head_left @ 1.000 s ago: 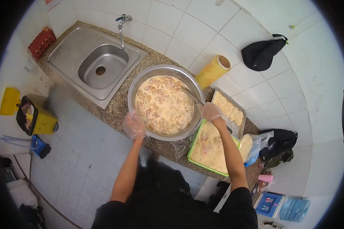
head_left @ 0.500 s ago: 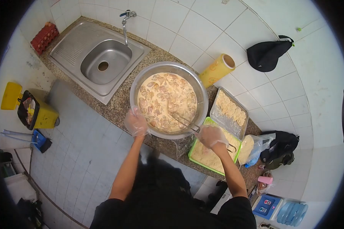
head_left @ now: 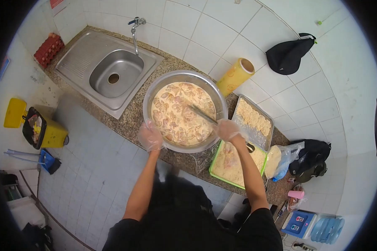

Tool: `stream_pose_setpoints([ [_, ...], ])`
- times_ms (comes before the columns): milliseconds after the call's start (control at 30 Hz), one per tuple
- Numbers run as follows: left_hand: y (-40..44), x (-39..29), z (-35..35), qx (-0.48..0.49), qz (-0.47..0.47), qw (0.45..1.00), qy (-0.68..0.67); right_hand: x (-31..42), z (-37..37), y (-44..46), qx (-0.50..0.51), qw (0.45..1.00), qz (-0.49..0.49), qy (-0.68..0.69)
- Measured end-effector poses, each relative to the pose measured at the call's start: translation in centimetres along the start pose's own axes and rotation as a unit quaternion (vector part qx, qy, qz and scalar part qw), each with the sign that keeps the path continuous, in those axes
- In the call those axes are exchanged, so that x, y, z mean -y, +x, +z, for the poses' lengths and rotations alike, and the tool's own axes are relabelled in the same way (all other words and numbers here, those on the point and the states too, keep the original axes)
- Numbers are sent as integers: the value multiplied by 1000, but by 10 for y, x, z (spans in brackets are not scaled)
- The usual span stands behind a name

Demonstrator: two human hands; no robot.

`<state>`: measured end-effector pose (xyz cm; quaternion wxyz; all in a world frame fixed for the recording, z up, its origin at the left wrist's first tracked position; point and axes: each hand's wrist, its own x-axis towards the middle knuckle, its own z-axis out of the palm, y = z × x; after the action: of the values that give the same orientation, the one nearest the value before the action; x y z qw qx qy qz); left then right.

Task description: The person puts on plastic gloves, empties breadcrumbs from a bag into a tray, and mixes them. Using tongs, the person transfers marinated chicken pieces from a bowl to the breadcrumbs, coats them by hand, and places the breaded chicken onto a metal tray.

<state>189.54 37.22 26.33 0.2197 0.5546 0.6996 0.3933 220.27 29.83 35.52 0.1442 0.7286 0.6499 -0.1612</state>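
A large metal bowl (head_left: 150, 121) stands on the granite counter, holding raw meat pieces (head_left: 174, 115) in a pale, creamy batter. My left hand (head_left: 151, 136), in a clear plastic glove, grips its near left rim. Gloved too, my right hand (head_left: 229, 129) is closed around metal tongs (head_left: 203, 113) at the bowl's right side. The tongs slant over the batter, their tips blurred by motion; I cannot tell whether anything is between them. Below my right forearm, a green-rimmed tray (head_left: 227, 180) holds pale breading crumbs (head_left: 241, 169) with a coated piece at its left.
Behind the crumbs, a metal tray (head_left: 248, 133) holds breaded pieces. A yellow film roll (head_left: 235, 77) stands against the tiles. Left of the bowl is a steel sink (head_left: 117, 73) with a tap (head_left: 135, 35). Plastic bags (head_left: 287, 161) lie right; a yellow bin (head_left: 52, 129) stands on the floor.
My right hand has moved slightly up and left, and the tongs have swung upward across the batter. My left hand stays at the rim. The view has shifted a little.
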Motion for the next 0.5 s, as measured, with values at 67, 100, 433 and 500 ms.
stream_pose_setpoints([
  [67,-1,2,2,1,-6,1000,9,-19,-8,-12,-41,999,-7,-17],
  [100,-1,-2,0,0,-8,1000,-4,-19,-19,-21,-61,998,-11,-27],
  [433,-3,3,6,-19,-5,1000,-13,61,4,-28,-72,995,-8,-63],
  [500,-2,0,6,-15,-4,1000,-15,82,14,-26,-31,995,-42,-83],
])
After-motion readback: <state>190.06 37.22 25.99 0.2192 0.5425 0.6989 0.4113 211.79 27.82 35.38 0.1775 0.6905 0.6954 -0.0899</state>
